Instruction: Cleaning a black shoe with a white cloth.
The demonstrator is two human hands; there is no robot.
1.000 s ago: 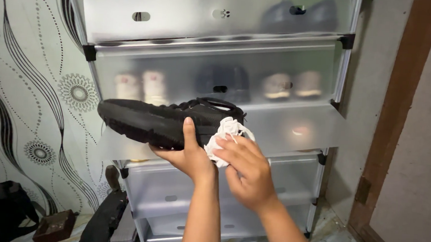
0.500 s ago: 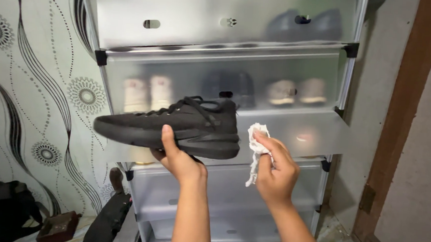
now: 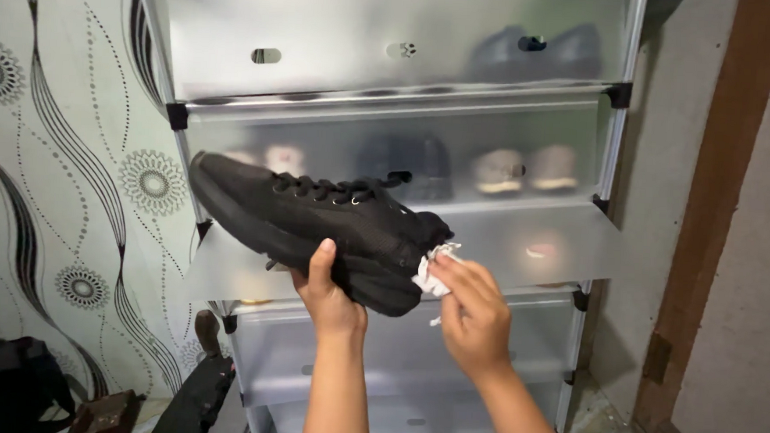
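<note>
Black lace-up cloth shoe [image 3: 314, 222], tilted, toe up-left, gripped underneath by left hand [image 3: 328, 293]. Small white rag [image 3: 432, 276] pinched in right hand [image 3: 472, 313], pressed on heel.

Black shoe [image 3: 314, 222]: matt knit cloth upper, woven laces. Rag [image 3: 432, 276]: white, soft, crumpled cloth. Cabinet doors [image 3: 342, 30]: frosted translucent plastic, smooth, faint sheen. Wallpaper [image 3: 47, 137]: pale, printed, low gloss. Door frame [image 3: 710, 216]: brown wood, dull.
</note>
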